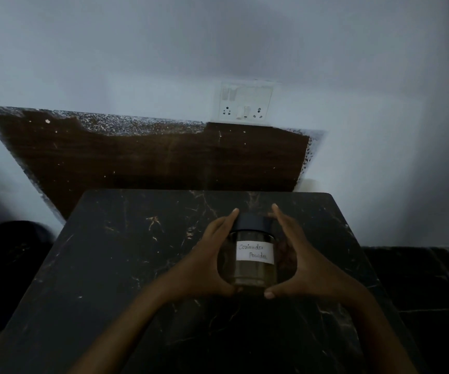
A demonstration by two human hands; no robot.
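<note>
A clear glass jar (pixel 254 273) with a black lid (pixel 251 222) stands on the dark marble table (pixel 126 265). Its white label (pixel 255 252) reads "Coriander Powder", and brownish powder fills the lower part. My left hand (pixel 209 260) cups the jar's left side, thumb at the base and fingers up by the lid. My right hand (pixel 298 255) cups the right side the same way, with its thumb at the bottom front. The jar's sides and back are hidden by my fingers.
The table's far edge stands against a pale wall with a dark brown wooden panel (pixel 150 155). A white switch and socket plate (pixel 245 103) is on the wall above it. Dark floor lies to the right of the table, and the room is dim.
</note>
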